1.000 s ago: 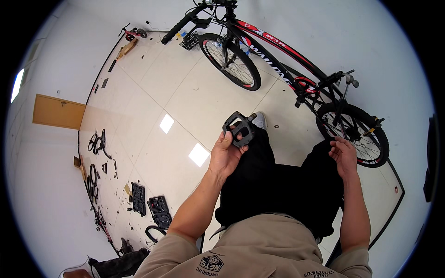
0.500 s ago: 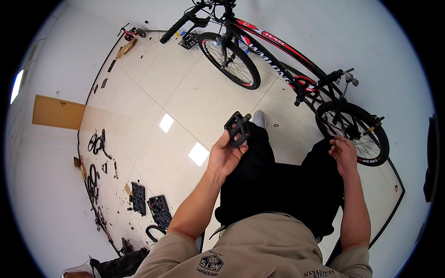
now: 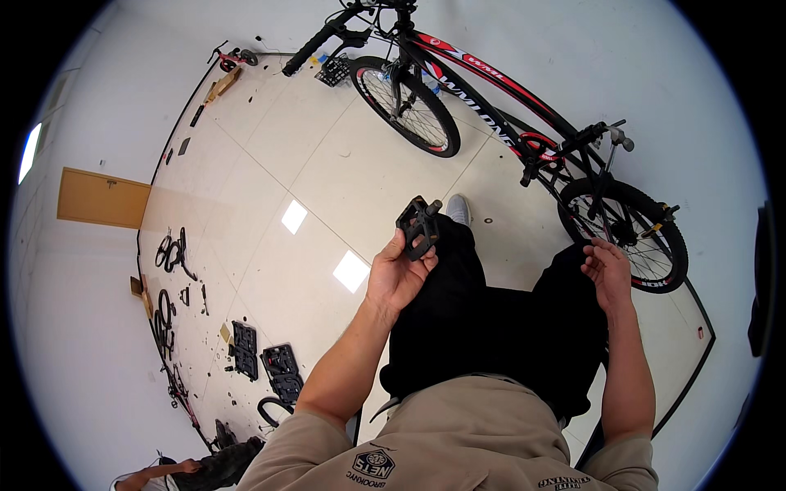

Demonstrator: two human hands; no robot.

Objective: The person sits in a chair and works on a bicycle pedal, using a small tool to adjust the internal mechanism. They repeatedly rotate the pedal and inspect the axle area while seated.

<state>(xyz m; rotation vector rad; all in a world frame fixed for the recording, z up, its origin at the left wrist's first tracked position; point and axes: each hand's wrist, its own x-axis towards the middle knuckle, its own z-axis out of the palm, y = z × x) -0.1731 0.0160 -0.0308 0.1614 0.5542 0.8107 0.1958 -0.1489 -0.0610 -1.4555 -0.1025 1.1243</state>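
A black bicycle pedal point(image 3: 420, 227), with its axle end pointing up and right, is pinched between the thumb and fingers of my left hand point(image 3: 399, 274), above my left thigh. My right hand point(image 3: 606, 270) rests by my right knee, palm partly turned up. Its fingers are loosely bent and nothing shows in them. Beyond my knees a black and red bicycle point(image 3: 491, 106) stands along the wall. Its rear wheel point(image 3: 626, 233) is close behind my right hand, and the crank area point(image 3: 538, 151) lies between my two hands, farther off.
Two open black tool cases point(image 3: 282, 372) point(image 3: 244, 350) lie on the tiled floor at lower left. Bike parts point(image 3: 170, 254) and small pieces are scattered along the left wall. A black basket point(image 3: 333, 72) sits near the front wheel. Another person point(image 3: 180, 470) is at the lower left edge.
The pedal has turned very slightly in my left hand. My right hand stays where it was. At lower left, the other person's forearm now reaches across dark trousers.
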